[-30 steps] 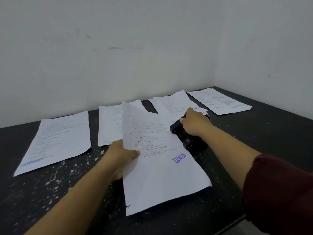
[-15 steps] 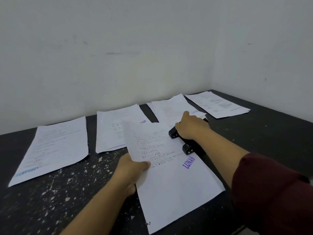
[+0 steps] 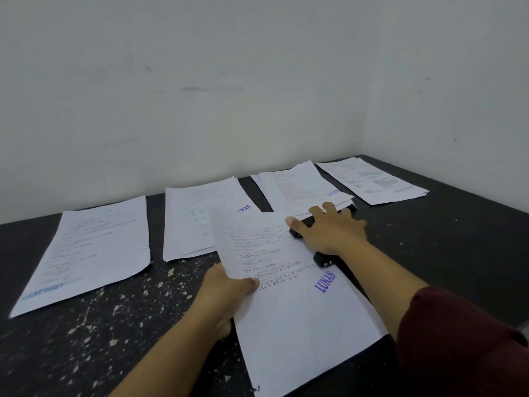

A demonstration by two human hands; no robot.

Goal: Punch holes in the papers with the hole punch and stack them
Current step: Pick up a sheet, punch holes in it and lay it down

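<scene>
A white handwritten sheet (image 3: 289, 316) with a purple "LUNAS" stamp lies slanted across the black table. My left hand (image 3: 226, 293) pinches its left edge, thumb on top. The sheet's right edge sits against the black hole punch (image 3: 322, 257), most of which is hidden under my right hand (image 3: 329, 227). That hand lies flat on the punch with its fingers spread and straight.
Other sheets lie along the wall: one at far left (image 3: 86, 250), a pile in the middle (image 3: 200, 219), a pile behind the punch (image 3: 297, 187), and a stack at far right (image 3: 372, 179). White specks dot the black table (image 3: 100, 325). Two walls meet at the right corner.
The held sheet has come down from a raised, curled pose to lie flatter, with its edge at the punch. My right hand has spread its fingers over the punch.
</scene>
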